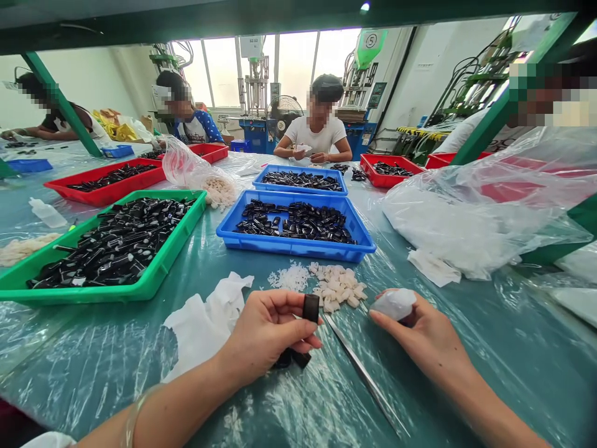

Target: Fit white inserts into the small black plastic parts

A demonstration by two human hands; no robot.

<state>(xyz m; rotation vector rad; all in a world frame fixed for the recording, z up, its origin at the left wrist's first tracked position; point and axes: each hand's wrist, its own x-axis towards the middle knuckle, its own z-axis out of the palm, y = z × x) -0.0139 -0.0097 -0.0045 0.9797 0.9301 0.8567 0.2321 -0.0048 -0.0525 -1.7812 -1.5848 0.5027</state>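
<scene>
Pinched between the thumb and fingers of my left hand point(270, 333) is a small black plastic piece point(311, 308), held upright above the table. More black pieces point(298, 359) lie under that hand, partly hidden by it. My right hand point(426, 330) is closed around a white cloth point(395, 303), bunched over its fingertips. Metal tweezers point(361, 370) lie on the plastic-covered table between my hands. Just beyond them is a heap of small cream-coloured pieces point(339, 286), with a pile of clear bits point(290, 276) beside it. A crumpled white cloth point(205, 320) lies left of my left hand.
A blue tray point(298, 247) and a green tray point(140, 287) hold many black pieces. Red trays point(100, 198) stand farther back. A clear plastic bag point(471, 218) bulges at the right. Several co-workers sit around the table, one person point(317, 130) opposite. A green frame point(280, 22) crosses overhead.
</scene>
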